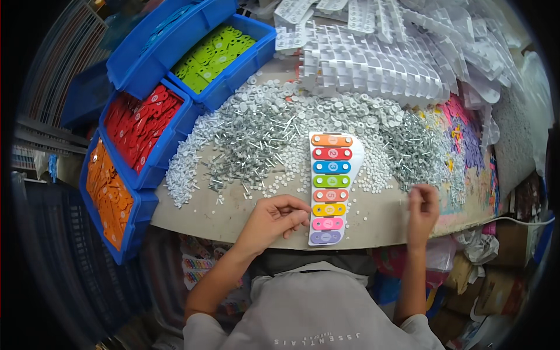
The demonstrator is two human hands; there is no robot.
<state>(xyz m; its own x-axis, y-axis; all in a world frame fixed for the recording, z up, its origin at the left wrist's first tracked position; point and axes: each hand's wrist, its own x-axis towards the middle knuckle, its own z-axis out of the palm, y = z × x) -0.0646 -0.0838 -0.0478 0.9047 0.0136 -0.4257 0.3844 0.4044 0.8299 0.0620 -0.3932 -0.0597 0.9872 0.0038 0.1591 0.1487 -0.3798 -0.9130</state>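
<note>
A toy xylophone (331, 181) lies upright on the table in front of me, a white base with a column of coloured bars. White round caps sit at both ends of the upper bars; the yellow, pink and purple bars nearest me show dark spots at their ends instead. Beside its lower left edge is my left hand (275, 221), thumb and forefinger brought close together and the other fingers curled. Whatever that pinch holds is hidden. My right hand (424, 204) hovers to the right, apart from the xylophone, slightly blurred, its fingers curled in; their contents are too small to make out.
Heaps of metal pins (251, 146) and white washers (364, 108) spread behind the xylophone. Blue bins at left hold green bars (213, 58), red bars (143, 125) and orange bars (108, 192). White plastic bases (373, 64) are stacked at the back; purple pieces (469, 137) lie right.
</note>
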